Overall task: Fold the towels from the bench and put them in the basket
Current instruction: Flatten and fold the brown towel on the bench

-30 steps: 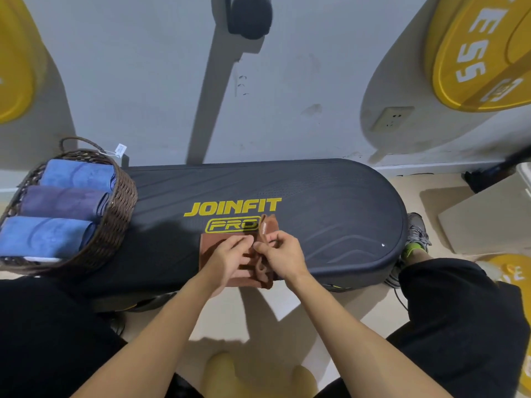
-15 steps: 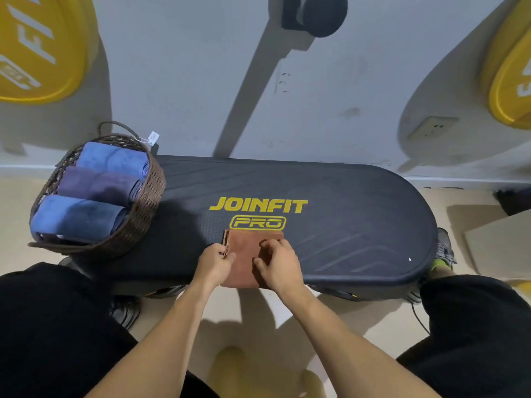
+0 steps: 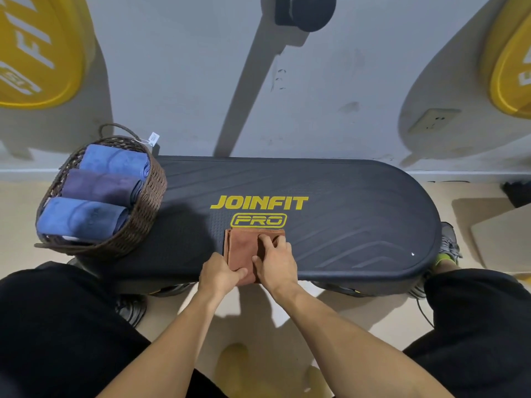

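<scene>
A brown towel [image 3: 243, 248], folded into a small rectangle, lies at the near edge of the dark JOINFIT bench [image 3: 344, 214]. My left hand [image 3: 219, 274] pinches the towel's near left corner between thumb and fingers. My right hand [image 3: 275, 261] lies on the towel's right half with its fingers pressing down on it. A wicker basket [image 3: 143, 216] stands on the bench's left end and holds two blue rolled towels [image 3: 115, 162] [image 3: 80, 218] and a purple one [image 3: 100, 186] between them.
The bench stands against a grey wall with a socket [image 3: 434, 120]. Yellow weight plates hang at the upper left [image 3: 37, 50] and upper right [image 3: 511, 67]. My black-clad legs flank the arms, and a shoe [image 3: 448, 245] shows by the bench's right end.
The towel went from a loose bunch between both hands to a flat folded rectangle. My left hand slid to its near left corner, and my right hand now presses on top.
</scene>
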A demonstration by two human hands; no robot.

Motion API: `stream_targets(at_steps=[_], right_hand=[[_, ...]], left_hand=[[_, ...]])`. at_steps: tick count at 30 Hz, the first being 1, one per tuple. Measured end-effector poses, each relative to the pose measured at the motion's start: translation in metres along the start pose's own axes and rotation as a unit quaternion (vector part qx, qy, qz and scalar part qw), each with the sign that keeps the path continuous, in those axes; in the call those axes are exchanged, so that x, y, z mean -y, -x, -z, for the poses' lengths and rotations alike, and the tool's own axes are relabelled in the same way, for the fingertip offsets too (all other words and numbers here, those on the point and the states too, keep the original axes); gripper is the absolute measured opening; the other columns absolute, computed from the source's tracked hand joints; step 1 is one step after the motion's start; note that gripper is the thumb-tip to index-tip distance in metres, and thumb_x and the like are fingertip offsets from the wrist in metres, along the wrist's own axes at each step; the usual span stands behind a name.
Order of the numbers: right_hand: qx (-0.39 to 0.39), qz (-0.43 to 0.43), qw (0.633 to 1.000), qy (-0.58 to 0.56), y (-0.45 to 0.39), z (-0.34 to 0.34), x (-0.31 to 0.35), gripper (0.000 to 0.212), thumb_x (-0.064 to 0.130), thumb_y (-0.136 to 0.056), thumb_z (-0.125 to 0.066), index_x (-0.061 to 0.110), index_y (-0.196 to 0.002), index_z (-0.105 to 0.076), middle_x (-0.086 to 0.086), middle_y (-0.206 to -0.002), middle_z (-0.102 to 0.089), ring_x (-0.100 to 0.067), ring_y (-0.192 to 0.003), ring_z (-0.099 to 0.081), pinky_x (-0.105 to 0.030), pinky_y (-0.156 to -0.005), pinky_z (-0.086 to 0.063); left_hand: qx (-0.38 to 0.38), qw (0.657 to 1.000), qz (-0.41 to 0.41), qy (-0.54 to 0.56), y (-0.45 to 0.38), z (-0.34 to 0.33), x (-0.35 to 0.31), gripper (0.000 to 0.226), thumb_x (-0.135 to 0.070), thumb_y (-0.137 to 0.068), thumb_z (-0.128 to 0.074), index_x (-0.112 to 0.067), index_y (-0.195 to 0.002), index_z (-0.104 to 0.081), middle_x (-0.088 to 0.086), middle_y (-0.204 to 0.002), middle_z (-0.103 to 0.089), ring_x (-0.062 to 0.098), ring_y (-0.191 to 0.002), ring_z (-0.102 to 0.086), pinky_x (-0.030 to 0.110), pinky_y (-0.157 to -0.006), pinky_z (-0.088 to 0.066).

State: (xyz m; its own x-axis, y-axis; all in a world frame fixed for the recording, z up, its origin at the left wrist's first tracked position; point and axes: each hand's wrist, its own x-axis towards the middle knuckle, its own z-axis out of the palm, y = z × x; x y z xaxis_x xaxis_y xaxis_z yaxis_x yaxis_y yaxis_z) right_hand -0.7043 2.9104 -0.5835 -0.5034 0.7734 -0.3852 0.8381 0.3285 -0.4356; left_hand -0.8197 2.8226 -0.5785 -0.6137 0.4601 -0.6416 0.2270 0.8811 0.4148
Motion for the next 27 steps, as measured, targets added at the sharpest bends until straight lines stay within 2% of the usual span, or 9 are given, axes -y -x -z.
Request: stream_targets(at_steps=[5,10,12,15,18,20,23,25,27], right_hand=[[0.084,0.005,0.996,-0.010,-0.011,0.017,0.001,0.056,0.025,-0.091,-0.059,0.026,-0.144,-0.041,-0.009,-0.134,-0.041,-0.032,-0.122,-0.044,-0.042,-0.098,-0.048],[0.127,0.052,0.990,-0.041,-0.020,0.048,0.009,0.074,0.011,-0.081,-0.067,0.022,-0.147,-0.036,-0.012,-0.137,-0.040,-0.033,-0.128,-0.046,-0.039,-0.107,-0.043],[0.112,0.121,0.986,-0.031,-0.019,0.060,0.017,0.086,0.004,-0.075,-0.068,0.028,-0.149,-0.033,-0.010,-0.137,-0.035,-0.033,-0.129,-0.041,-0.042,-0.103,-0.046],[0.089,0.249,0.962,0.060,-0.020,0.077,0.030,0.097,0.009,-0.068,-0.074,0.036,-0.150,-0.029,-0.010,-0.150,-0.022,-0.033,-0.136,-0.025,-0.046,-0.101,-0.040],[0.065,0.323,0.931,0.159,-0.022,0.092,0.035,0.087,0.023,-0.065,-0.079,0.036,-0.143,-0.043,-0.007,-0.158,-0.014,-0.033,-0.143,-0.012,-0.051,-0.105,-0.033],[0.067,0.334,0.915,0.217,-0.023,0.103,0.031,0.068,0.038,-0.065,-0.082,0.033,-0.129,-0.058,-0.002,-0.157,-0.021,-0.031,-0.146,-0.011,-0.052,-0.109,-0.027],[0.087,0.297,0.915,0.261,-0.023,0.122,0.012,0.042,0.051,-0.070,-0.077,0.029,-0.104,-0.067,0.003,-0.128,-0.056,-0.026,-0.135,-0.038,-0.048,-0.106,-0.031],[0.143,0.222,0.953,0.148,-0.022,0.138,-0.011,0.029,0.045,-0.072,-0.081,0.026,-0.081,-0.062,0.007,-0.084,-0.065,-0.021,-0.096,-0.062,-0.032,-0.080,-0.044],[0.214,0.151,0.964,-0.037,-0.019,0.149,-0.036,0.025,0.034,-0.074,-0.086,0.023,-0.077,-0.064,0.010,-0.066,-0.061,-0.012,-0.067,-0.060,-0.026,-0.063,-0.045]], left_hand=[[-0.043,0.984,0.040,0.169,0.005,-0.003,0.001,0.020,-0.021,-0.076,-0.079,-0.012,-0.067,-0.063,0.007,-0.073,-0.067,0.028,-0.075,-0.063,0.035,-0.068,-0.048],[-0.009,0.924,0.042,0.381,0.013,0.002,-0.006,0.017,-0.003,-0.082,-0.074,-0.004,-0.092,-0.059,0.019,-0.097,-0.070,0.031,-0.086,-0.068,0.043,-0.075,-0.058],[-0.048,0.933,-0.024,0.355,0.020,0.007,-0.011,0.026,0.001,-0.080,-0.076,-0.007,-0.096,-0.057,0.017,-0.095,-0.070,0.031,-0.087,-0.070,0.044,-0.077,-0.059],[-0.108,0.947,-0.172,0.248,0.033,0.018,-0.020,0.032,0.002,-0.076,-0.077,-0.018,-0.095,-0.060,0.001,-0.089,-0.071,0.017,-0.085,-0.069,0.032,-0.076,-0.054],[-0.079,0.920,-0.305,0.234,0.045,0.028,-0.030,0.033,0.001,-0.076,-0.078,-0.021,-0.096,-0.065,-0.009,-0.087,-0.071,0.009,-0.083,-0.068,0.022,-0.073,-0.053],[-0.051,0.905,-0.351,0.236,0.053,0.032,-0.036,0.033,0.001,-0.077,-0.078,-0.021,-0.099,-0.066,-0.012,-0.087,-0.072,0.008,-0.081,-0.069,0.016,-0.069,-0.052],[-0.032,0.897,-0.352,0.264,0.056,0.036,-0.039,0.032,-0.001,-0.080,-0.077,-0.022,-0.100,-0.066,-0.012,-0.092,-0.072,0.008,-0.086,-0.069,0.018,-0.075,-0.053],[-0.026,0.900,-0.340,0.271,0.051,0.036,-0.039,0.028,-0.005,-0.082,-0.076,-0.021,-0.101,-0.066,-0.006,-0.095,-0.072,0.011,-0.088,-0.069,0.023,-0.079,-0.055],[-0.027,0.902,-0.333,0.272,0.044,0.032,-0.039,0.025,-0.009,-0.083,-0.076,-0.021,-0.102,-0.065,-0.004,-0.097,-0.072,0.011,-0.091,-0.068,0.020,-0.082,-0.052]])
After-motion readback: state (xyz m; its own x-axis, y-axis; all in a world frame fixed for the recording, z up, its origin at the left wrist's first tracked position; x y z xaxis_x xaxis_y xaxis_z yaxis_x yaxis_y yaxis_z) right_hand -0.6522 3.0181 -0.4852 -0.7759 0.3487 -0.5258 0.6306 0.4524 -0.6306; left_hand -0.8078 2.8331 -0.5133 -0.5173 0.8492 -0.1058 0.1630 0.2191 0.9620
